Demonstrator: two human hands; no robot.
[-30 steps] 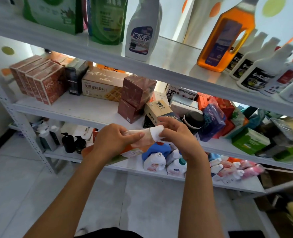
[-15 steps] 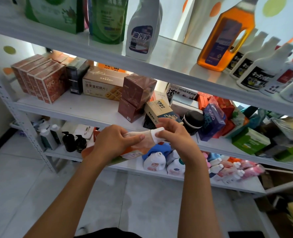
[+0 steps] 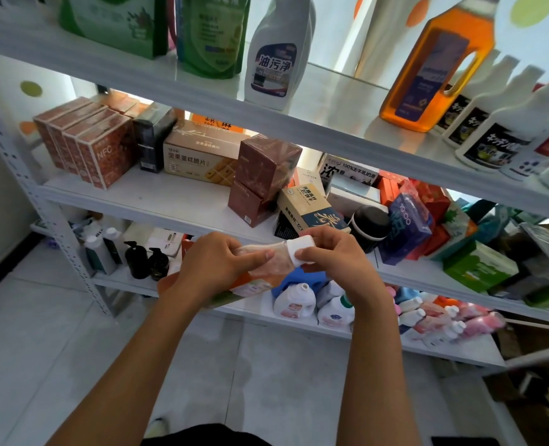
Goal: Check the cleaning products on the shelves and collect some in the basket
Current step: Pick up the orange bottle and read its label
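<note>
Right, both hands are up in front of the shelves, sharing one small clear bottle (image 3: pixel 271 260) held roughly level in mid-air, just ahead of the middle shelf (image 3: pixel 157 201) edge. Left hand (image 3: pixel 216 265) is wrapped round the body of it, fingers curled over the top, thumb pressed along the near side. Right hand (image 3: pixel 329 255) has the white cap (image 3: pixel 300 249) pinched, thumb on the near face, fingers curled behind it. Pinkish-orange liquid sits in the lower part of the bottle.

Up on the top shelf (image 3: pixel 331 101), a white spray bottle (image 3: pixel 278 56) with a dark blue label stands near the middle, green refill pouches (image 3: pixel 208 33) to its left, a big amber jug (image 3: pixel 434 66) with a handle to its right, and a row of white bottles (image 3: pixel 492 136) with black labels running off to the far right.

Middle shelf: red-brown cartons (image 3: pixel 89 143) at the left, a beige biscuit box (image 3: pixel 199 152) beside them, two stacked maroon boxes (image 3: pixel 263 175) just beyond the hands.

Bottom shelf (image 3: pixel 298 320), below the hands: white detergent bottles (image 3: pixel 294 300), one of them blue-topped, and pink bottles (image 3: pixel 453 320) lying on their sides to the right. Two black pump bottles (image 3: pixel 145 260) stand at the left. Pale tiled floor (image 3: pixel 41 349) underneath.
</note>
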